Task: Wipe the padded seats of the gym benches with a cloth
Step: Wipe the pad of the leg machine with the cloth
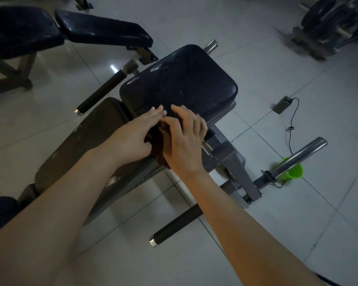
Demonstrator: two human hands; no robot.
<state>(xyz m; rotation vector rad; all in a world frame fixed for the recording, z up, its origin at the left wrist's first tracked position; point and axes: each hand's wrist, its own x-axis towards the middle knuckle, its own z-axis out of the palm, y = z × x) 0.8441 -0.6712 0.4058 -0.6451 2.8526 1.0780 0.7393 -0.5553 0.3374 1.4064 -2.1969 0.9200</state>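
A bench fills the middle of the frame. Its black padded seat (180,83) lies at centre, with a duller back pad (85,149) running down toward the lower left. Both hands meet at the near edge of the seat, right over the gap between the two pads. The left hand (132,135) lies flat with its fingers straight and pressed together, the tips reaching onto the seat's edge. The right hand (184,141) has its fingers spread and slightly bent, resting on a dark brown cloth (160,155). The cloth is bunched under both palms, and a fold of it hangs over the bench's right edge. The far part of the seat shows pale wet streaks near its left rim.

On the left, a black handle (103,87) sticks out just beside the seat. Another handle (176,226) juts out at lower centre. A chrome peg (298,157) projects at the right, and behind it a green cup (293,172) stands on the tiled floor (256,58). A small grey box (282,104) with a thin cable lies right of the seat. A second bench (91,27) with dark blue pads crowds the upper left, its end near the seat's far corner. Blurred weight plates (329,23) sit well apart at upper right, with open tiles between them and the seat.
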